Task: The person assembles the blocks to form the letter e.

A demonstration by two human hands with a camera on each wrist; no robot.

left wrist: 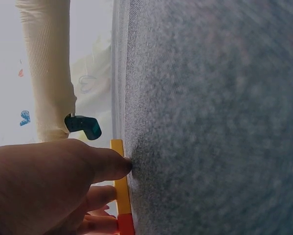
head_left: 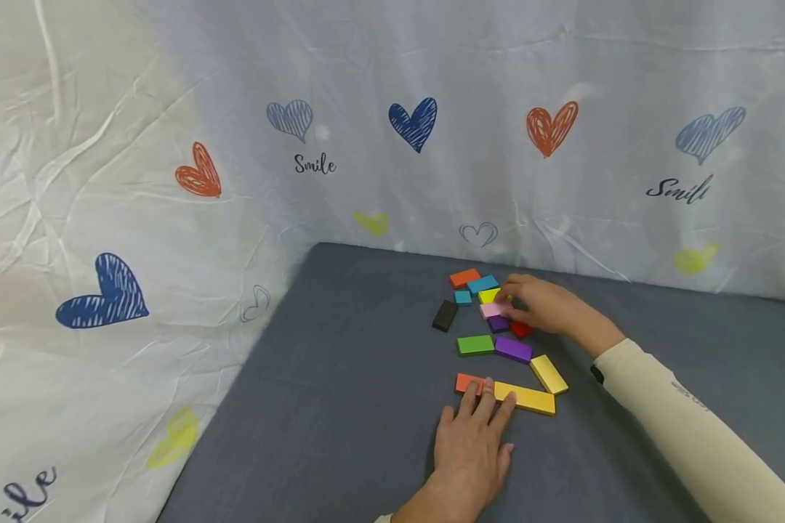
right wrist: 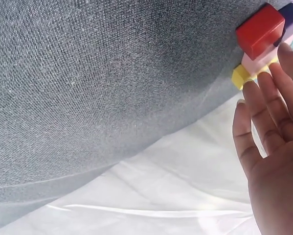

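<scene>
1. My left grip (head_left: 469,454) has its fingers stretched out, tips resting on the orange-red block (head_left: 467,383) and the long yellow block (head_left: 528,399). Those two lie end to end, closest to me, and my thumb sits off to the side.
2. My right grip (head_left: 546,305) is reaching over the far bunch, thumb and fingertips right at the pink block (head_left: 492,311). Honestly can't tell if it's pinching that one or just touching it.
3. The pink block lies flat, sandwiched between a yellow block (head_left: 488,296) on its far side and a dark purple block (head_left: 498,324) on its near side. There's a red block (head_left: 520,330) just beside the dark purple one, under my palm side.
4. Past those sit a blue block (head_left: 482,284), an orange block (head_left: 464,277) and a small teal block (head_left: 462,297). The black block (head_left: 445,316) is off to the left, lying at a slant.
5. Between my hands, a green block (head_left: 475,346), a purple block (head_left: 513,350) and a pale yellow block (head_left: 549,374) make a bent line.
6. It's all on a dark grey surface (head_left: 340,363), with a white heart-print curtain (head_left: 366,65) behind.
</scene>
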